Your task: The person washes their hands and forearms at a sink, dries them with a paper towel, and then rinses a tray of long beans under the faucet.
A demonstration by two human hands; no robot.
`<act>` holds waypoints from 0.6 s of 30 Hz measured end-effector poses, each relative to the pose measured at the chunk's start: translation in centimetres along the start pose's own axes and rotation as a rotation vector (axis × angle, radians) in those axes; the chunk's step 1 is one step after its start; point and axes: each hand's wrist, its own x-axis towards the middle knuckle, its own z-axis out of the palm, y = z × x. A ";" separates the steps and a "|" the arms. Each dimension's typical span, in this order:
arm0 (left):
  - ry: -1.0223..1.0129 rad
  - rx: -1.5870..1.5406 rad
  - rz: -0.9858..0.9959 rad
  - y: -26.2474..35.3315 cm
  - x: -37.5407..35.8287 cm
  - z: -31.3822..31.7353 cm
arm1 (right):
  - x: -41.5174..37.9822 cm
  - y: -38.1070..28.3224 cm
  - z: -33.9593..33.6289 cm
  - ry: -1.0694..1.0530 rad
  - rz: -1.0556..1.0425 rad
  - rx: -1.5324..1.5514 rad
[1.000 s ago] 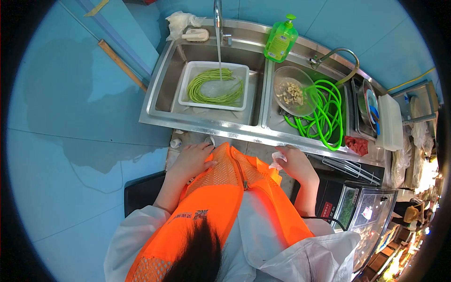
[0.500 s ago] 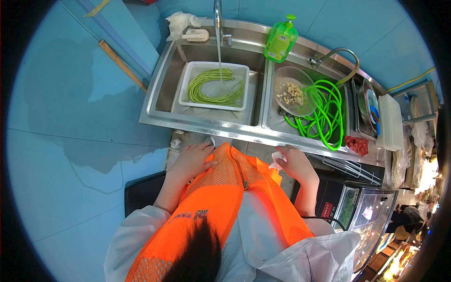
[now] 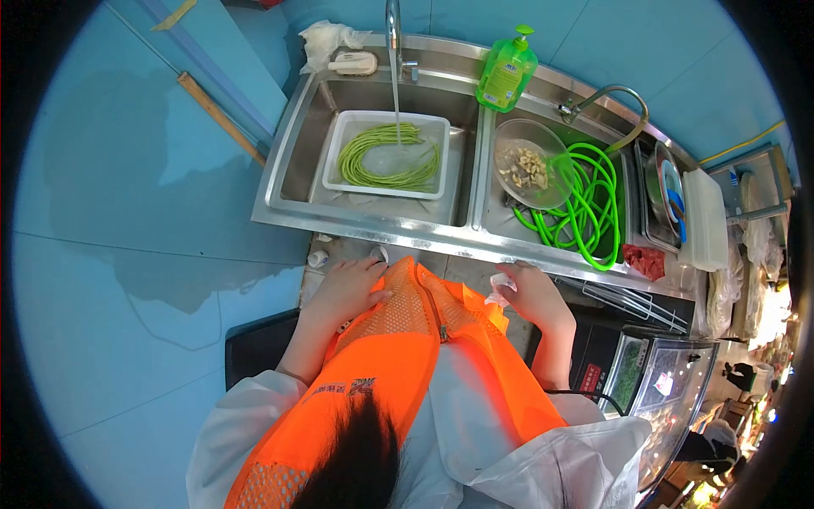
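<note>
My left hand is beside the front of the orange mesh vest, its thumb apart from its fingers and nothing visibly held. On the other side, my right hand is closed around a crumpled white tissue, part of which sticks out by the vest edge. Both hands are below the front rim of the steel sink. In the left basin, a white tray holds long green beans in water. Water runs into it from the faucet.
A clear bowl with pale chopped pieces and a coiled green hose occupy the right basin. A green soap bottle stands behind the divider. Stacked pans, a white board and a red cloth are at right.
My hands, the tissue and the things in the sink stay almost exactly in place. Far off at the lower right, dark-clothed figures appear in different positions.
</note>
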 end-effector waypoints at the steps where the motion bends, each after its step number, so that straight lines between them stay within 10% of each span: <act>1: -0.001 -0.001 -0.004 0.0 0.0 0.0 | 0.0 -0.1 0.0 -0.003 0.004 0.002; 18: 0.000 -0.024 -0.023 -0.2 -0.4 -0.1 | 0.4 0.5 0.8 0.004 -0.046 0.041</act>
